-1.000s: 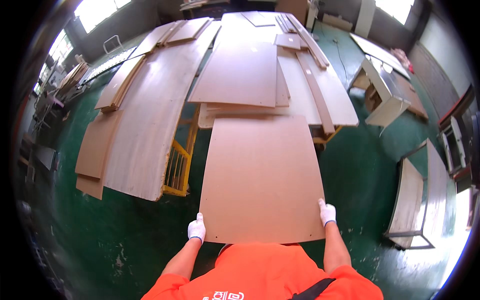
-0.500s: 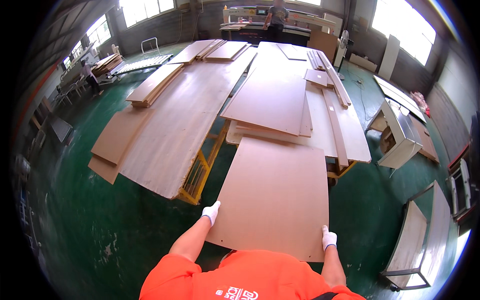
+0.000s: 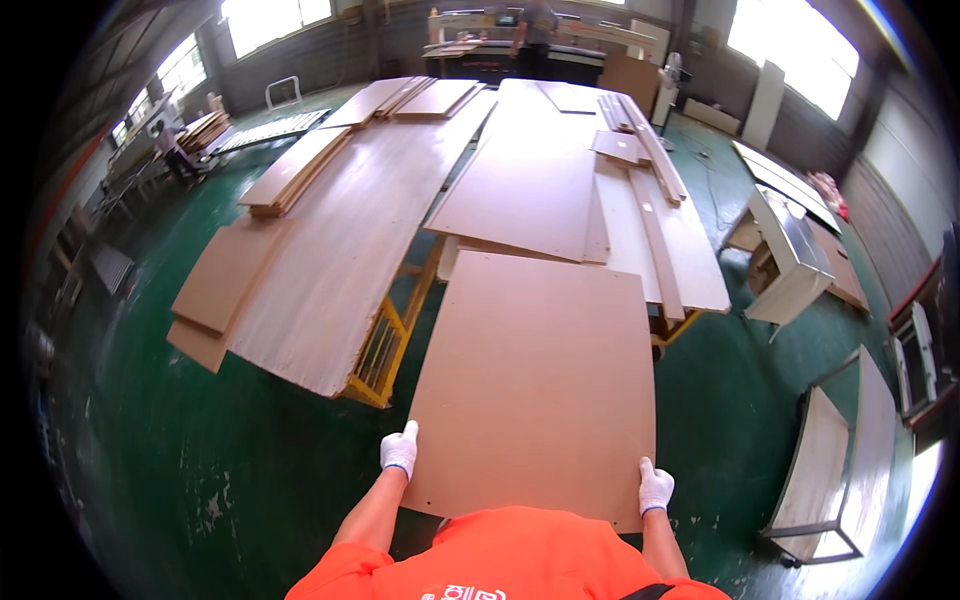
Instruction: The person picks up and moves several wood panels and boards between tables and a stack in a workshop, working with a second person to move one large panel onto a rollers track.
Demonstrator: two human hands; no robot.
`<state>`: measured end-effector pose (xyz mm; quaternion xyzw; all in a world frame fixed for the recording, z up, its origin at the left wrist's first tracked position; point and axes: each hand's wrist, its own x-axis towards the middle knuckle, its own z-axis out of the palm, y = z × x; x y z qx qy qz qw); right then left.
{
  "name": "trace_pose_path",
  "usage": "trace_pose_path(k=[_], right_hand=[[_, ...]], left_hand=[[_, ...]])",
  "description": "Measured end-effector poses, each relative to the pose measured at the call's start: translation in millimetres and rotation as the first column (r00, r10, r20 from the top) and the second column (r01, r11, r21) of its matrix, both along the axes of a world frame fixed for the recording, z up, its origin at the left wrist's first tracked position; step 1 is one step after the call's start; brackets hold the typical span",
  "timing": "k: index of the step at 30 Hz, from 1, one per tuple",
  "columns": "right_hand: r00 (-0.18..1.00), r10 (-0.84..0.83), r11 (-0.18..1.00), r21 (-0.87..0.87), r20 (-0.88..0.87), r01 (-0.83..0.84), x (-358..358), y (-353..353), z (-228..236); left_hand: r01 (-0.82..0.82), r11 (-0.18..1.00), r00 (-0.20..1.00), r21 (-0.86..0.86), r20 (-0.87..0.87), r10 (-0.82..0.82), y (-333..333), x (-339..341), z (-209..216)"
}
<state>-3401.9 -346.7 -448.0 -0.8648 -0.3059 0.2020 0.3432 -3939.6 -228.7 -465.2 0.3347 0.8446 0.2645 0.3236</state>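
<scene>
A large flat tan board point(image 3: 535, 385) with small holes near its edges is held in front of me. Its left edge is gripped by my left hand point(image 3: 399, 449), white-gloved, with the thumb on top. My right hand point(image 3: 655, 486), gloved likewise, clasps the right edge near the close corner. The fingers under the board are hidden. Beyond its far edge lies a stack of similar boards point(image 3: 530, 190) on the right-hand worktable point(image 3: 695, 265). Whether the far edge touches the table or stack, I cannot tell.
A second long worktable point(image 3: 350, 250) on a yellow frame point(image 3: 385, 350) stands at left, carrying board piles point(image 3: 295, 172). A wheeled metal-framed rack point(image 3: 835, 480) is at lower right, a white cabinet point(image 3: 785, 255) beyond it. One person point(image 3: 537, 35) stands by a machine at the back, another point(image 3: 172, 150) far left.
The board's far edge has risen in the picture and covers more of the table's near edge. My left hand appears lower and further left. The whole view has shifted slightly.
</scene>
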Motion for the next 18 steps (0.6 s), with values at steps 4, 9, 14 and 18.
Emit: trace_pose_path(k=[4,9,14,18], right_hand=[[0.998,0.034,0.999,0.014,0.058,-0.035,0.2,27.4,2.0],[0.999,0.024,1.0,-0.004,-0.024,-0.024,-11.3,79.0,29.6],[0.995,0.097,0.985,-0.141,-0.014,-0.098,-31.2,166.9,0.6],[0.98,0.094,0.989,-0.098,-0.178,-0.113,-32.8,212.7,2.4]], left_hand=[[-0.061,0.994,0.996,0.09,0.066,0.055,18.4,-5.5,-6.9],[-0.058,0.995,0.996,0.085,0.07,0.052,70.6,3.3,-2.4],[-0.061,0.992,0.998,0.113,-0.019,0.063,149.5,-37.7,-39.0],[0.136,0.989,0.963,0.065,0.226,-0.147,195.1,-48.4,-13.7]])
